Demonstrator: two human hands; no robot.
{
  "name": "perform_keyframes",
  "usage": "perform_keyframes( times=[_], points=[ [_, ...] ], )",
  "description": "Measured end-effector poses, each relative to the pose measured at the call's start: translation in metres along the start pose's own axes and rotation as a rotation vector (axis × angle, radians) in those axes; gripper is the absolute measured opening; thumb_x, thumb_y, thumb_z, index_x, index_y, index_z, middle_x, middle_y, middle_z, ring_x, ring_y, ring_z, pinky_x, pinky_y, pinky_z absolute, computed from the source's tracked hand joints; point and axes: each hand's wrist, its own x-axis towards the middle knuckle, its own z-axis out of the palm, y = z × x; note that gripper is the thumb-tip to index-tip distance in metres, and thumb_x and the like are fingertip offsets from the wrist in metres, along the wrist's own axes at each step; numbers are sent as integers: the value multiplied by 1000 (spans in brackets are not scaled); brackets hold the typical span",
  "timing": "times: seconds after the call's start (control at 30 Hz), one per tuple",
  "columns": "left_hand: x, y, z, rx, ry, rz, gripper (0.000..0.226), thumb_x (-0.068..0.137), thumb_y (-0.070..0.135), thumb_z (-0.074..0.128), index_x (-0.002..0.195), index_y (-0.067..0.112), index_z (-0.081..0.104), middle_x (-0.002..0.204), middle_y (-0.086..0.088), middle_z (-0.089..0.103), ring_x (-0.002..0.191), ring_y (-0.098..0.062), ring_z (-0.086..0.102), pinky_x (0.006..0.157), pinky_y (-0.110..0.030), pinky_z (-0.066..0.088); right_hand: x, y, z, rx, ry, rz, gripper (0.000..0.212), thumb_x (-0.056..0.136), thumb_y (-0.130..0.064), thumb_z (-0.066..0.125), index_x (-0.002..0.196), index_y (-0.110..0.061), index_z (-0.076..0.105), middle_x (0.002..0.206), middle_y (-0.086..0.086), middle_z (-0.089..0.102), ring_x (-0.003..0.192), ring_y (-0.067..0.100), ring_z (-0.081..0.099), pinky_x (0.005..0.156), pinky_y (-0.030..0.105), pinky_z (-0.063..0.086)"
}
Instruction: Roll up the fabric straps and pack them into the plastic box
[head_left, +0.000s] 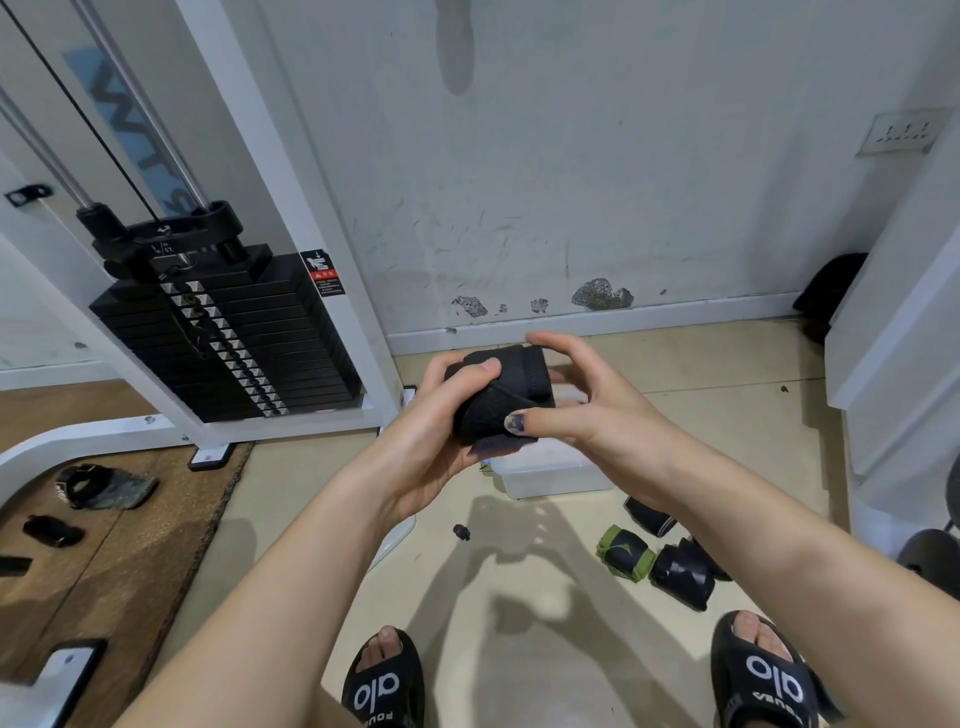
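Observation:
A black fabric strap (501, 392), rolled into a thick bundle, is held at chest height in front of me. My left hand (431, 441) grips its left side, thumb on top. From the right, my right hand (582, 405) holds it with the thumb pressing the loose end and the fingers curled over the far side. Below the hands a clear plastic box (550, 470) stands on the floor, partly hidden. A green-edged rolled strap (623, 553) and two black rolled straps (680, 571) (649, 514) lie on the floor to the right of the box.
A weight-stack machine (223, 332) with a white frame stands at the left, more dark gear (104, 488) on the wooden platform beside it. White wall ahead, white cabinet (893, 338) at right. My feet in black slides (384, 686) stand on the beige floor.

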Motion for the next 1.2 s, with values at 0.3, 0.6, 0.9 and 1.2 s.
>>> perform_keyframes(
  times=[0.3,0.6,0.9,1.2],
  points=[
    [12,-5,-4,119,157,204,44,97,27,68,131,21,41,106,-3,70,77,-13,72,58,-24,54,-18,0,20,238,-27,345,49,95,-4,67,139,-2,45,80,16,68,57,20,65,55,28,55],
    [29,-20,-1,222,133,316,43,95,13,72,124,18,40,96,4,70,86,-16,71,78,-31,60,-13,-10,22,200,200,132,66,96,4,60,150,-17,28,74,16,65,51,19,61,49,26,52],
    [19,-53,2,484,37,259,58,79,24,86,120,24,45,114,-6,68,109,-31,68,97,-55,55,-2,-31,10,506,185,-1,47,92,14,53,134,-7,47,91,19,66,73,24,70,68,28,60],
    [33,-39,-2,62,150,12,41,93,24,74,124,23,48,129,-11,64,106,-24,73,78,-38,62,-12,0,-16,-798,-67,-354,83,76,-22,74,149,-40,40,144,-16,44,131,1,38,105,14,32]
  ],
)
